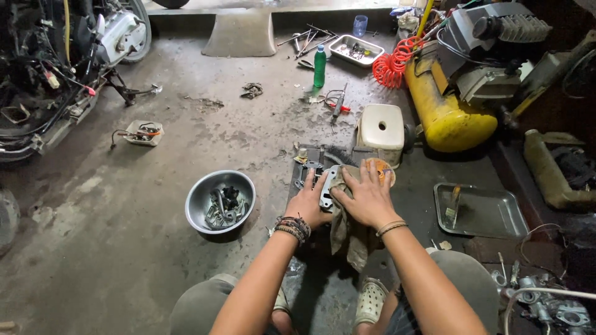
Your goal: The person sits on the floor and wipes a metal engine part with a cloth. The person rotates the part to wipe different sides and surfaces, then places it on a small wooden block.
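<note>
Knees in grey-green trousers and a pale clog (371, 300) filled the bottom of the head view, with both bare forearms reaching out over a dark mat (410, 201) on the stained concrete floor (124, 248). Just beyond, the left hand (308, 205) gripped a flat metal part (327, 185) by its left edge, fingers curled round it and thumb on top, while the right hand (366, 197) lay spread out flat, pressing a dirty rag (347, 239) against the same part — the part sat on the mat between the two hands, the rag trailing back toward the knees. Left of the hands stood a steel bowl (220, 201) holding small metal parts. To the right lay a shallow metal tray (481, 211). Farther off stood a white plastic stool (381, 129), a green bottle (319, 66) and a yellow air compressor (448, 115) with a coiled orange hose (392, 64) — and at far left, part of a motorcycle (56, 68).
</note>
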